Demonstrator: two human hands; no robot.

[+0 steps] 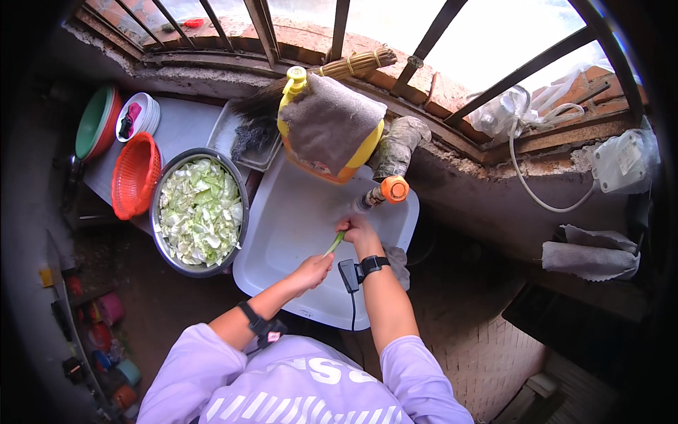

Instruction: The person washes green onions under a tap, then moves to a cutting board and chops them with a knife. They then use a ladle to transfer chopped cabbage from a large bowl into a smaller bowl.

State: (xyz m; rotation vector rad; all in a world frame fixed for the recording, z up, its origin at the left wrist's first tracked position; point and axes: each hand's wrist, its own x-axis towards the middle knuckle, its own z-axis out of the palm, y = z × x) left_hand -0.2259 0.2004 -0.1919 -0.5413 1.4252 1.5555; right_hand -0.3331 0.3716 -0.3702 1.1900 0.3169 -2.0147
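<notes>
A slim green stalk point(337, 242), pale at its lower end and looking like a green onion, is stretched between my two hands over the white sink point(272, 233). My left hand point(311, 273) is closed round its pale lower end. My right hand point(357, 230) is closed on its upper end, just below the tap with an orange handle point(395, 189). Whether water is running is hard to tell. Some of my right fingers are hidden by the hand itself. Each wrist wears a black strap with a small device.
Left of the sink stands a metal bowl of chopped cabbage point(201, 212), beside a red colander point(135, 175) and stacked white bowls point(145, 113). Behind the sink are a yellow jug point(352, 166) under a grey cloth point(332, 116) and a straw broom point(349, 66). Window bars line the back.
</notes>
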